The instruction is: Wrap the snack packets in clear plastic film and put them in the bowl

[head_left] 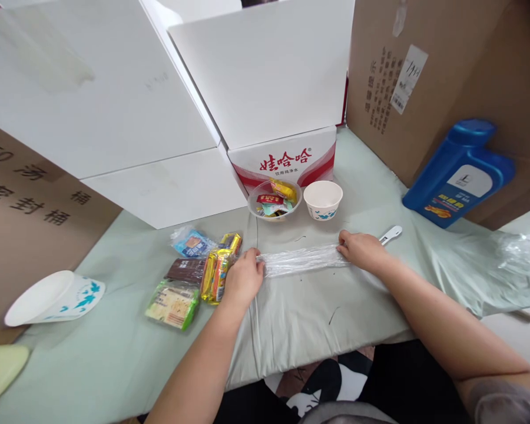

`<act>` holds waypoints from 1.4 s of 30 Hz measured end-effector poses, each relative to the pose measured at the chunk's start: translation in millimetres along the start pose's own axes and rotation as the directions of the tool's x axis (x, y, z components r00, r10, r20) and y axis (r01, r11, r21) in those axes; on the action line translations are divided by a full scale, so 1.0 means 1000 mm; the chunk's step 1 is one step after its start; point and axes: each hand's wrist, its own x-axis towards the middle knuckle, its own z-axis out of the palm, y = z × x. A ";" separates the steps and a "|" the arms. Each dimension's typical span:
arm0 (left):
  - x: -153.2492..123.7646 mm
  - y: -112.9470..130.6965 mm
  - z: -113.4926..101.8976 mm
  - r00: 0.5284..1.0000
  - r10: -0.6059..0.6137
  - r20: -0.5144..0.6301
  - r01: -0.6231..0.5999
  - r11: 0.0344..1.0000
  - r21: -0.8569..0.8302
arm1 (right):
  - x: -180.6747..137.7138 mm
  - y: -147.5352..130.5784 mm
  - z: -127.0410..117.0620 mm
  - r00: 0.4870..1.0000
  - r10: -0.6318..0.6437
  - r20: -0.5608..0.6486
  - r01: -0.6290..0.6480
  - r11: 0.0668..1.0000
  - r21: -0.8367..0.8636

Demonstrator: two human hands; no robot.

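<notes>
A: Hands?
B: Left hand [244, 278] and right hand [361, 249], fingers closed, each pinching one end of the clear crumpled plastic film strip [302, 260].
A: Location?
B: Stretched flat on the pale green surface [318, 312], beside yellow snack packets [215, 275].

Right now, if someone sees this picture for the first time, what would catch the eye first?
Probably the two hands at the centre: the left hand and right hand each grip one end of a clear strip stretched along the table. Then the blue bottle at the far right, and the bright snack packets beside the left hand.
</notes>
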 end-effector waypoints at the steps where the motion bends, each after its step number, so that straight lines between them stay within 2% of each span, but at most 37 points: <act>1: -0.003 0.002 -0.001 1.000 -0.010 -0.022 0.011 1.000 0.029 | 0.000 0.000 0.001 1.000 0.007 -0.016 -0.007 1.000 -0.002; 5: -0.012 0.008 -0.007 0.988 0.028 -0.153 -0.003 0.987 0.162 | -0.001 -0.001 0.003 0.992 -0.052 -0.114 0.052 0.999 -0.005; 10: -0.017 0.009 -0.006 0.958 0.117 -0.263 -0.053 0.970 0.239 | -0.003 -0.002 0.001 0.977 -0.169 -0.130 0.174 0.984 0.032; 11: -0.018 0.010 -0.004 0.941 0.158 -0.299 -0.093 0.971 0.221 | -0.003 -0.003 0.000 0.977 -0.168 -0.134 0.178 0.982 0.068; 13: -0.019 0.013 0.001 0.891 0.298 -0.343 -0.260 0.953 0.153 | -0.004 -0.004 -0.001 0.978 -0.150 -0.144 0.174 0.970 0.172; 16: -0.022 0.021 0.011 0.812 0.520 -0.265 -0.528 0.848 0.048 | -0.005 -0.002 -0.004 0.979 -0.133 -0.153 0.179 0.922 0.343; 18: -0.022 0.025 0.016 0.813 0.556 -0.176 -0.560 0.828 0.029 | -0.007 0.000 -0.006 0.981 -0.144 -0.132 0.188 0.873 0.449; 20: -0.022 0.026 0.019 0.834 0.540 -0.111 -0.540 0.841 0.032 | -0.012 0.004 -0.011 0.967 -0.240 -0.087 0.246 0.784 0.571; 22: -0.022 0.025 0.019 0.823 0.564 -0.061 -0.565 0.825 0.006 | -0.019 0.006 -0.018 0.900 -0.436 -0.033 0.334 0.637 0.695; 24: -0.024 0.025 0.017 0.765 0.644 0.004 -0.642 0.764 -0.058 | -0.027 0.007 -0.025 0.759 -0.650 0.043 0.366 0.479 0.798; 27: -0.028 0.027 0.015 0.623 0.773 0.115 -0.752 0.633 -0.184 | -0.037 0.006 -0.030 0.510 -0.850 0.131 0.250 0.292 0.923; 28: -0.029 0.029 0.015 0.572 0.808 0.143 -0.776 0.590 -0.223 | -0.039 0.006 -0.029 0.453 -0.884 0.115 0.177 0.216 0.960; 29: -0.031 0.030 0.014 0.526 0.835 0.163 -0.794 0.550 -0.257 | -0.039 0.006 -0.028 0.422 -0.904 0.074 0.098 0.126 0.987; 30: -0.033 0.032 0.014 0.487 0.856 0.173 -0.807 0.517 -0.284 | -0.039 0.005 -0.027 0.421 -0.907 0.020 0.026 0.034 0.999; 31: -0.034 0.034 0.014 0.457 0.872 0.177 -0.817 0.490 -0.305 | -0.037 0.004 -0.024 0.456 -0.890 -0.029 -0.032 -0.049 0.998; 33: -0.036 0.037 0.013 0.421 0.889 0.179 -0.824 0.458 -0.333 | -0.031 0.000 -0.017 0.605 -0.793 -0.068 -0.096 -0.158 0.983; 34: -0.037 0.039 0.013 0.415 0.892 0.179 -0.824 0.452 -0.341 | -0.027 -0.003 -0.013 0.693 -0.720 -0.047 -0.114 -0.173 0.978; 36: -0.037 0.041 0.012 0.412 0.893 0.178 -0.821 0.449 -0.352 | -0.017 -0.010 -0.003 0.829 -0.558 0.044 -0.156 -0.154 0.976; 38: -0.037 0.041 0.012 0.415 0.893 0.174 -0.818 0.450 -0.359 | -0.007 -0.014 0.005 0.903 -0.420 0.093 -0.156 -0.118 0.981; 40: -0.037 0.041 0.012 0.419 0.893 0.163 -0.814 0.449 -0.367 | 0.000 -0.014 0.010 0.954 -0.300 0.015 -0.037 -0.068 0.997; 42: -0.037 0.041 0.012 0.426 0.892 0.153 -0.809 0.451 -0.377 | 0.003 -0.011 0.010 0.967 -0.206 -0.153 0.161 0.022 0.987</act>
